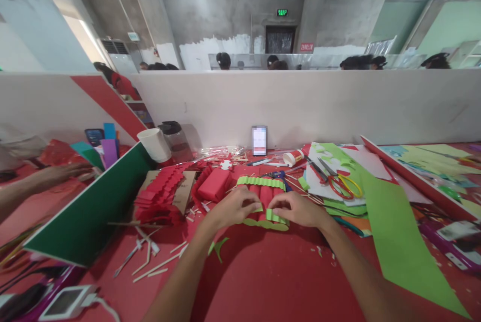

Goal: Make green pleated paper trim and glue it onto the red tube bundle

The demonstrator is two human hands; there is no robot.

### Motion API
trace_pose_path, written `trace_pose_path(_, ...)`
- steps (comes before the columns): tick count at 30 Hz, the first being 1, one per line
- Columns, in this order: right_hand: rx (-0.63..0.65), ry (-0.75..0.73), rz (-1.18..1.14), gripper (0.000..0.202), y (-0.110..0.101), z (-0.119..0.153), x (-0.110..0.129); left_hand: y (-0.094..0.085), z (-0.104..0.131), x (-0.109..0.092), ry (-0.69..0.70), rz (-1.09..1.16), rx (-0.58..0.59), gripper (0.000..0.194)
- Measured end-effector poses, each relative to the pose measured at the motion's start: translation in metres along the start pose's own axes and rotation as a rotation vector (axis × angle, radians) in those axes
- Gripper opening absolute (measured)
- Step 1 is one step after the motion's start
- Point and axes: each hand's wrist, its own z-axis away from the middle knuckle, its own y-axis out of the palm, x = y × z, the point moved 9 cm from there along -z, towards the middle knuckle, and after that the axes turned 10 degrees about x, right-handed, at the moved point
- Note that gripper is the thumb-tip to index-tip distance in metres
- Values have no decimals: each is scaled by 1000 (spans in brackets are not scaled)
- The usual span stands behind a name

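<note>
In the middle of the red table lies a red paper craft piece (266, 194) made of rounded ridges. A wavy green paper strip (259, 181) runs along its far side, and a scalloped green edge (259, 223) runs along the near one. My left hand (238, 207) rests at its left, fingers curled and pinching a bit of green paper. From the right, my right hand (298, 208) has thumb and fingers closed on a folded green paper strip (274, 215) over the near side. My fingers partly cover the ridges.
Left are pleated red paper (161, 194), a red box (215, 185), a green divider (90, 212) and loose sticks (158, 267). Scissors (338, 182) lie on green sheets (398, 232) at right. A phone (259, 140) stands behind. Another person's arm (41, 182) reaches beyond the divider.
</note>
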Motion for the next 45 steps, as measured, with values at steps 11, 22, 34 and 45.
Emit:
trace_pose_path(11, -21, 16, -55, 19, 7, -7, -1, 10, -1, 3, 3, -12, 51, 26)
trace_pose_path(22, -53, 10, -125, 18, 6, -10, -6, 16, -4, 1, -4, 70, 122, 18)
trace_pose_path(34, -59, -34, -261, 17, 3, -9, -2, 14, -4, -1, 4, 8, 105, 17)
trace_pose_path(45, -26, -75, -338, 19, 3, -8, -5, 17, -6, 3, -14, 32, 115, 15)
